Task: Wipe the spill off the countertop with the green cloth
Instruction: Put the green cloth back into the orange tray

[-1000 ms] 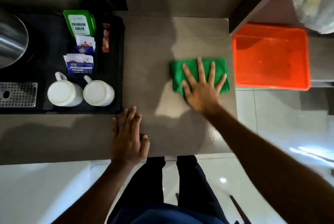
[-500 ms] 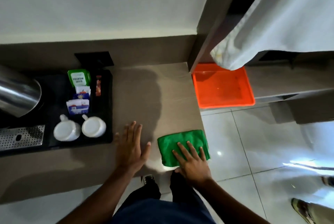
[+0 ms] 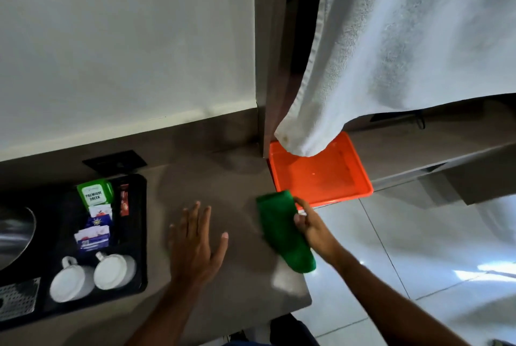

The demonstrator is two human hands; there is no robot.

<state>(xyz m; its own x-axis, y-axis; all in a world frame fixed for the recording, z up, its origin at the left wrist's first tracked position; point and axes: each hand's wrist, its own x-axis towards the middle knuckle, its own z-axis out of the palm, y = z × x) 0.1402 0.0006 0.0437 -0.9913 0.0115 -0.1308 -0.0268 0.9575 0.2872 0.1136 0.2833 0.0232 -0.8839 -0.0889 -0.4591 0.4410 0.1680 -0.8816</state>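
The green cloth [image 3: 282, 231] hangs bunched lengthwise over the right end of the grey-brown countertop [image 3: 240, 178]. My right hand [image 3: 312, 223] grips it from its right side, fingers curled on the fabric. My left hand [image 3: 195, 245] lies flat on the countertop with fingers spread, left of the cloth and apart from it. A pale sheen [image 3: 284, 281] shows on the counter near its front right corner, just below the cloth.
A black tray [image 3: 139, 234] at the left holds two white cups [image 3: 92, 276], tea sachets [image 3: 95, 195] and a steel kettle [image 3: 14, 234]. An orange tray [image 3: 321, 178] sits just right of the counter's end, under a hanging white towel [image 3: 405, 52]. Glossy floor tiles [image 3: 418, 248] lie to the right.
My right hand went from pressing flat on the cloth to gripping it from the side, bunching and lifting it toward the counter's right end. The camera tilted up. My left hand stayed flat.
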